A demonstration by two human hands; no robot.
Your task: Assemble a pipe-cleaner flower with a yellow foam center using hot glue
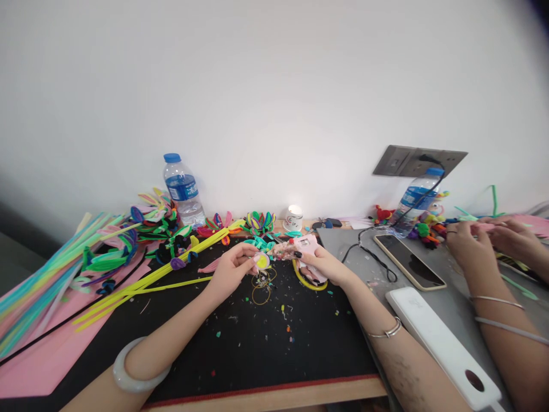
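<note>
While your L hand point(234, 268) pinches yellow disc point(262, 262) over black mat point(257, 355), your R hand point(325, 265) grips pink tool point(306, 244) just to R of disc; tool's long axis approx. L-R, narrow end twd disc, L hand nearer tip; touch or gap unclear.

Black mat point(240, 360) passable in front (low scraps point(289, 329)); yellow stems point(158, 273) block left, cup point(294, 221) rear.

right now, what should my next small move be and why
I'd probably just steady the small round yellow piece in your left hand before moving the pale pink handheld tool in your right hand: the tool's front end points toward that piece, and whether they touch is unclear.
</note>
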